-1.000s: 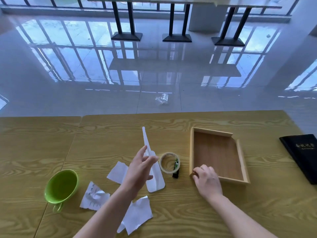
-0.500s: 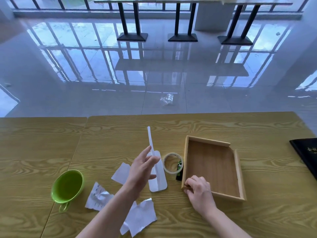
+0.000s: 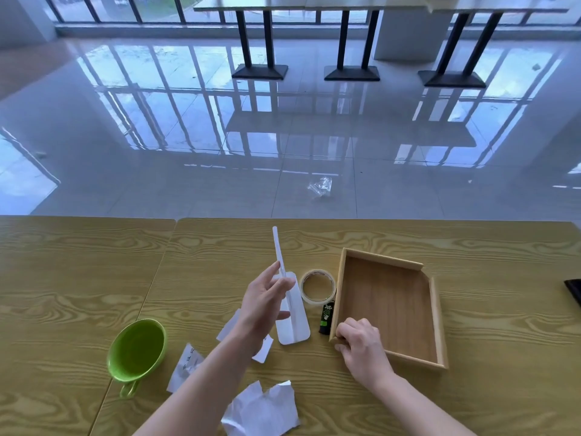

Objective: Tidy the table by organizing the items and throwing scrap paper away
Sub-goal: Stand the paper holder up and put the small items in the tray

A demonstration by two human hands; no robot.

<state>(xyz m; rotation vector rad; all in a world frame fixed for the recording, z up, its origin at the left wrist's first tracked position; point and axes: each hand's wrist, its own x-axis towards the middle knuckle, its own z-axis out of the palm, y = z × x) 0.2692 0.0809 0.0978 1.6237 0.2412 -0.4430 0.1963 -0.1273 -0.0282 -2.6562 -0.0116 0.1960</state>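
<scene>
My left hand (image 3: 264,306) hovers with its fingers apart over a flat white paddle-shaped piece (image 3: 295,325) that lies on the wooden table (image 3: 487,247). My right hand (image 3: 361,347) grips the near left corner of an empty wooden tray (image 3: 438,325). A tape roll (image 3: 317,302) and a small black-and-green stick (image 3: 325,316) lie right against the tray's left wall. Torn white scrap papers lie at the front: one large piece (image 3: 262,410), a crumpled printed one (image 3: 185,366) and one partly under my left arm (image 3: 264,349).
A green cup (image 3: 136,350) lies tilted at the front left. A black book (image 3: 573,291) shows at the right edge. Beyond the table's far edge is a glossy tiled floor with a clear plastic wrapper (image 3: 320,185) and black table legs (image 3: 352,70).
My right hand has slid the wooden tray to the left, up against the tape roll and the black-and-green stick. My left hand has stayed over the white piece.
</scene>
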